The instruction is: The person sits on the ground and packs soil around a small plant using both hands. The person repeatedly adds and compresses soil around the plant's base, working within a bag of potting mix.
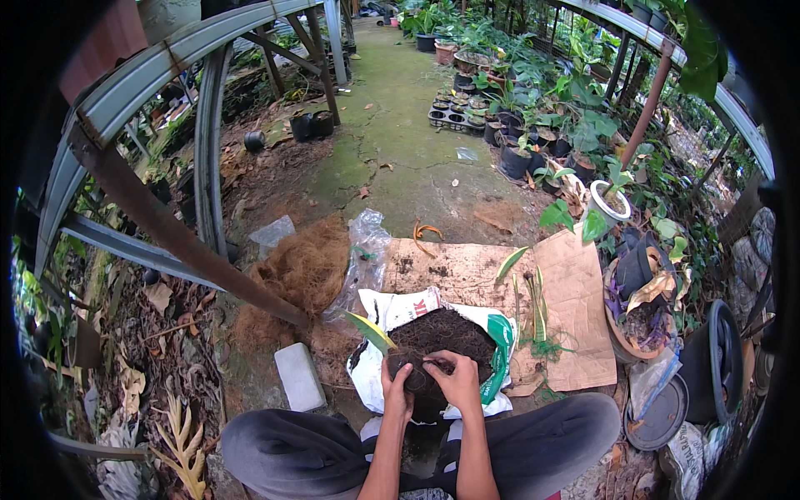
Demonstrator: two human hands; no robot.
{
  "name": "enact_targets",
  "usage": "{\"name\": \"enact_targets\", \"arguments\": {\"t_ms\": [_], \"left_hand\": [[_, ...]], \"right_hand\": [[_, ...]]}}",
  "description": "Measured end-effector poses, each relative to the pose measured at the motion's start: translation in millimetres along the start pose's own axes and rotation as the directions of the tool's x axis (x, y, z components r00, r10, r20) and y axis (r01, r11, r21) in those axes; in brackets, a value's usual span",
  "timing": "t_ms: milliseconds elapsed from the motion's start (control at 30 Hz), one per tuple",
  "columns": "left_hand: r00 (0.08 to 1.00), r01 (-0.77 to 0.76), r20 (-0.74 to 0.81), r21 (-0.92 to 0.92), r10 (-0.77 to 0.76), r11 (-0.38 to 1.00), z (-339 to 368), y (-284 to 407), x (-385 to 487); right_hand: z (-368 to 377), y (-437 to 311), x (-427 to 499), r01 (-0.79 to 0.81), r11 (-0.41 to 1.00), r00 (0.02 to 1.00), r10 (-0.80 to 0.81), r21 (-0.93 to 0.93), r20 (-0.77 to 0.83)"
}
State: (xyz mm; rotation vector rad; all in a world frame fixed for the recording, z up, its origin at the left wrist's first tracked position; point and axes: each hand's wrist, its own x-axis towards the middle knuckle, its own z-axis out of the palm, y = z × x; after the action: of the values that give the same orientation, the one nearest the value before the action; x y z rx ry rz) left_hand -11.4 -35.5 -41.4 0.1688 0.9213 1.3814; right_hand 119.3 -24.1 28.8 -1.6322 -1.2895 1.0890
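A dark, fibre-covered ball of soil rests in my left hand, held over the near-left part of an open sack. From its upper left rises a yellow-edged green leaf, which looks like a snake plant cutting. The fingertips of my right hand pinch at the ball's right side; whether they grip loose fibre there is too small to tell. Dark potting soil fills the sack's mouth beyond both hands. More snake plant leaves lie on flattened cardboard to the right.
Brown coir fibre is heaped left of the sack, beside crumpled clear plastic. A pale block sits near my left knee. Green netting or string trails over the cardboard. A rusty post slants in from the left.
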Motion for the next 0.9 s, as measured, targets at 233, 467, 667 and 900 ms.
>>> {"name": "enact_targets", "arguments": {"t_ms": [233, 467, 667, 900], "left_hand": [[0.999, -0.029, 0.048, 0.08, 0.025, 0.996, -3.2, 0.5, -1.5], [1.0, -0.006, -0.012, 0.148, 0.008, 0.989, 6.7, 6.0, -4.3], [0.99, 0.001, 0.133, 0.347, -0.05, 0.938, 7.3, 6.1, -5.1], [0.987, -0.158, 0.116, 0.669, 0.108, 0.726, 7.0, 4.9, 2.5]], "right_hand": [[-1.9, 15.7, 4.2, -0.056, 0.994, 0.997, 0.05, 0.096, 0.066], [7.6, 34.5, 14.2, -0.09, 0.94, 0.995, 0.099, 0.328, -0.01], [29.5, 48.0, 24.0, -0.164, 0.858, 0.984, 0.107, 0.486, 0.143], [34.3, 62.5, 18.1, -0.502, 0.359, 0.857, 0.327, 0.787, 0.397]]}}
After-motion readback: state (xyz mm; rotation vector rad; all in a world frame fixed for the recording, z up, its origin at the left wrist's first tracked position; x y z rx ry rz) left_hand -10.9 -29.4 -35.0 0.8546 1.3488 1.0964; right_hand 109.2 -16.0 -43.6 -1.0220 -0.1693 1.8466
